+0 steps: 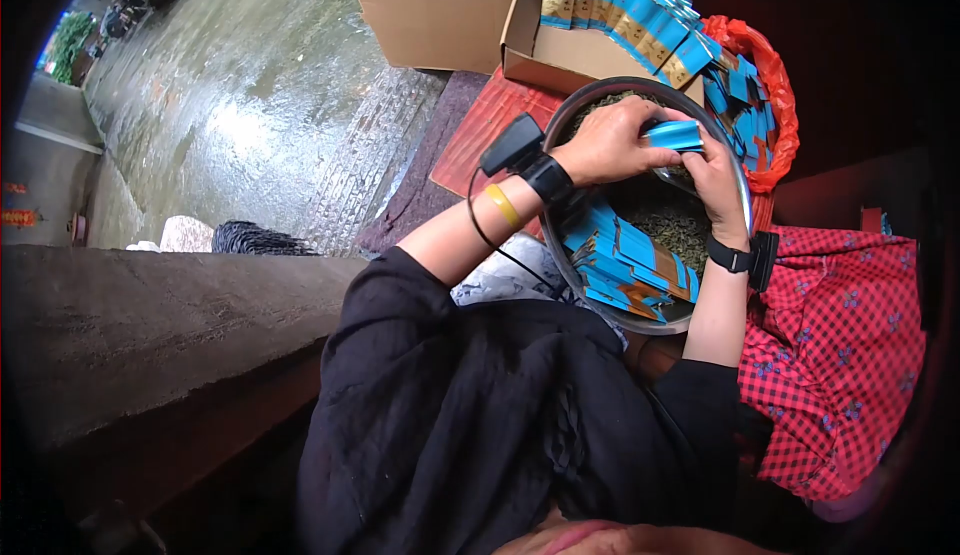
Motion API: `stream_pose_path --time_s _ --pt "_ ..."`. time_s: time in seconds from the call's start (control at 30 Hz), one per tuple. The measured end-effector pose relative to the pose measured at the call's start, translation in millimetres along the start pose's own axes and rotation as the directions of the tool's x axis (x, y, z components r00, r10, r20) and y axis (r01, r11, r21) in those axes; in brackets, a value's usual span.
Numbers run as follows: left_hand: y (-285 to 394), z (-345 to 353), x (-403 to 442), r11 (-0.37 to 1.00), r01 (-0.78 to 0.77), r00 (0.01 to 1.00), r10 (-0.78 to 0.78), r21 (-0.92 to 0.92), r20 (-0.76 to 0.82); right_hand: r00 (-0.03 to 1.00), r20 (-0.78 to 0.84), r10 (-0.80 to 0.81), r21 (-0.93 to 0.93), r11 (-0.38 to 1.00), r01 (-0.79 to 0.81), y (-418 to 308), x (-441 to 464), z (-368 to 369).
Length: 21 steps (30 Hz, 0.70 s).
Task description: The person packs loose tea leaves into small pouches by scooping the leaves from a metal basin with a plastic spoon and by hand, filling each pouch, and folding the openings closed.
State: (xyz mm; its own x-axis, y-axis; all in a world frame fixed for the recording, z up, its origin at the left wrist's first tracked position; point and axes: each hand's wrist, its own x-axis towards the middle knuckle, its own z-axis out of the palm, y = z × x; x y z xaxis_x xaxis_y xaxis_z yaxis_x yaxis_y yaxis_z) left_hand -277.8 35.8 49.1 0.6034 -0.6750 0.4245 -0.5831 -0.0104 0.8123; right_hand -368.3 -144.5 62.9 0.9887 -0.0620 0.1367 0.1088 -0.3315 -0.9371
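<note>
The packet [673,135] is above the far part of the bowl [577,105]: small, slim and shiny blue, with a pale glint along its upper face and a darker edge beneath. Fingers cover its ends, so whether it is sealed cannot be told.

The left hand [622,140] reaches in over the bowl's left rim, back up, fingers bent around the packet's left end. The right hand [717,187] rises from the bowl's right rim, fingertips pinching the other end.

Beneath them, the bowl holds dried leaves [675,230] and, on its near side, a blue-and-gold pile [630,260].
</note>
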Motion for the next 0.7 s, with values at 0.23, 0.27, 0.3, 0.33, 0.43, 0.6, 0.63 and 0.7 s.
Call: stream_pose_path --time_s 0.23,0.27,0.3,0.33,0.43,0.6,0.63,0.7 --pt "-10 -12 -16 0.991 0.115 0.993 -0.116 0.074 0.002 0.989 -0.060 -0.133 -0.061 0.990 0.129 18 2 1" --pt "-15 -15 -17 0.982 0.189 0.982 -0.189 0.020 0.004 0.985 -0.113 -0.134 -0.091 0.988 0.124 13 2 0" --pt "-17 -17 -17 0.963 0.267 0.964 -0.267 -0.028 0.006 0.991 -0.129 -0.021 -0.203 0.979 -0.006 17 1 -6" --pt "-14 -20 -17 0.957 0.276 0.961 -0.277 -0.087 0.006 0.987 -0.147 0.056 -0.343 0.934 -0.104 5 -4 -7" --pt "-13 -20 -20 0.958 0.260 0.965 -0.260 -0.117 0.019 0.976 -0.152 0.159 -0.536 0.816 -0.216 4 -19 -15" --pt "-6 -23 -23 0.930 0.312 0.950 -0.309 -0.196 0.047 0.961 -0.102 0.256 -0.832 0.508 -0.224 23 -16 -8" --pt "-3 -22 -23 0.931 0.304 0.953 -0.299 -0.201 0.056 0.958 -0.111 0.264 -0.841 0.488 -0.232 23 -14 -6" --pt "-2 -21 -22 0.935 0.302 0.953 -0.294 -0.183 0.072 0.958 -0.111 0.266 -0.840 0.490 -0.234 19 -17 -7"
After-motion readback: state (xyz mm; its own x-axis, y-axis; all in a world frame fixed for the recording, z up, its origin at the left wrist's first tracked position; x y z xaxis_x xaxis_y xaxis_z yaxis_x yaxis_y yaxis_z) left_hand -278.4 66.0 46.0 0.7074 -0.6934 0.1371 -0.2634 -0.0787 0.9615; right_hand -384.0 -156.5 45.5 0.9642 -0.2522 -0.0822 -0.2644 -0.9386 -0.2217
